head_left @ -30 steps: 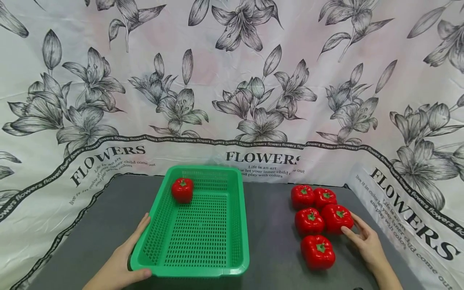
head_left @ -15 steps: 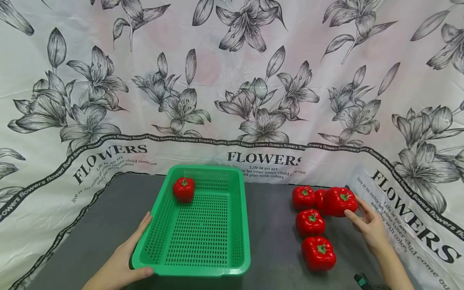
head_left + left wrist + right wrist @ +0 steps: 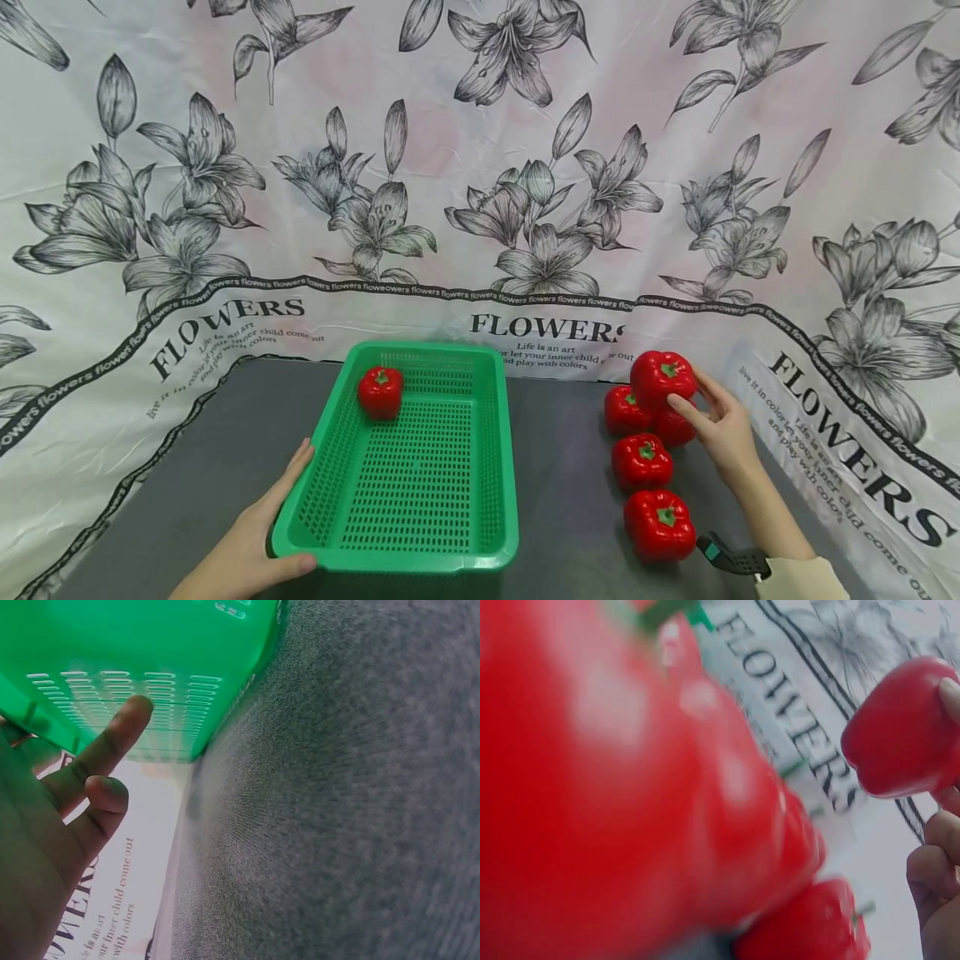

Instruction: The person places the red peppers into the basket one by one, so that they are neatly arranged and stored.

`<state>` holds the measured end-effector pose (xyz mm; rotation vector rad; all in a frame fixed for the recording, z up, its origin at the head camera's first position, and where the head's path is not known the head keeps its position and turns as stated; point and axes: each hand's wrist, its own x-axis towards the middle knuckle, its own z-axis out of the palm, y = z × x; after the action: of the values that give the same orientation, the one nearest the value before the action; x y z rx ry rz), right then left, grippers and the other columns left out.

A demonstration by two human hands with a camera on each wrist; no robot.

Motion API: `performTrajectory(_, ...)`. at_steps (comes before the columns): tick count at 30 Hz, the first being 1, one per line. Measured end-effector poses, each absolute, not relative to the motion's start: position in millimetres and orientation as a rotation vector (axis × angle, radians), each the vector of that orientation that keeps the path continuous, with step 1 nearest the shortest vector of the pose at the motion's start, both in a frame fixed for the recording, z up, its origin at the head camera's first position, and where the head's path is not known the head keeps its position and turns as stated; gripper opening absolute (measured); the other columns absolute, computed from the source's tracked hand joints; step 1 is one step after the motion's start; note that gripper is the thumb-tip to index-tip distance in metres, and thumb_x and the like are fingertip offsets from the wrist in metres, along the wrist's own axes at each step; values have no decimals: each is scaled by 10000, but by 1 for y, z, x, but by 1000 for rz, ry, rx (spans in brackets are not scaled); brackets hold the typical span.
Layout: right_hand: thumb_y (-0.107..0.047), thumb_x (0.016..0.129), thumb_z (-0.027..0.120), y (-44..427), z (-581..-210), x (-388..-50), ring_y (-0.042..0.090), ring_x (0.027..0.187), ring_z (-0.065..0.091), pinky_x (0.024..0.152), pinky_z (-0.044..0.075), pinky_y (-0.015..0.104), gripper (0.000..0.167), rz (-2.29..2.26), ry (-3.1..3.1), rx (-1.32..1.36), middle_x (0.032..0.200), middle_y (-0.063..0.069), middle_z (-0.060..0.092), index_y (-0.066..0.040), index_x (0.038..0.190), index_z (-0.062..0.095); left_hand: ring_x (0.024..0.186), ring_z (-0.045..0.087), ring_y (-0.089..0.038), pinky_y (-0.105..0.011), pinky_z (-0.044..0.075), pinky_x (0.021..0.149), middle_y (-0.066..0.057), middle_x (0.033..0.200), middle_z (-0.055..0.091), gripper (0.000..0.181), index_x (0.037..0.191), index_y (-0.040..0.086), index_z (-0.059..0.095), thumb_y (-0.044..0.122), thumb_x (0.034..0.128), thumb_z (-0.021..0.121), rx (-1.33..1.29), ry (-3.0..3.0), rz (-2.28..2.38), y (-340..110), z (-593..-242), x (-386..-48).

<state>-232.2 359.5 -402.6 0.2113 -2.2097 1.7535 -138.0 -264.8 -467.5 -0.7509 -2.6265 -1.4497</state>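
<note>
My right hand grips a red bell pepper with a green stem, raised over two other peppers at the back right. The right wrist view shows this held pepper between thumb and fingers. A green plastic basket with slotted walls stands left of centre, one bell pepper in its far left corner. My left hand holds the basket's near left corner, thumb along the front rim and fingers along the left side. In the left wrist view, two of its fingers extend beside the slotted wall.
Beneath the held pepper are a back-left pepper and a partly hidden pepper. Nearer stand a middle pepper and a front pepper. A flower-printed cloth encloses the grey table. A dark strap shows at the right wrist.
The right hand has lifted the bell pepper off the table and carried it up, back and then left over the other peppers. The left hand and basket stay in place.
</note>
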Motion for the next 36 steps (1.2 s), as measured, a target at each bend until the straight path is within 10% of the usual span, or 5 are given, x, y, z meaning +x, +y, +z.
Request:
performTrajectory(12,-195,1037,711,289,-361,-255,-16,860,710,739,558,162,706,1727,-2300,264,1652,235,391,-39,1641,382,1482,126,196,-255,480,1002,22,1802,41,953,1731,291,79,331,1008,700,-768,-2606,-1461,-264,-466,-137)
performTrajectory(36,-200,966,769,178,-319,-292,206,1498,429,1005,523,364,651,1752,-2269,513,1572,84,560,-107,1564,530,1456,140,212,-242,473,996,-31,1802,30,970,1728,317,76,307,997,713,-746,-2607,-1538,-264,-465,-136)
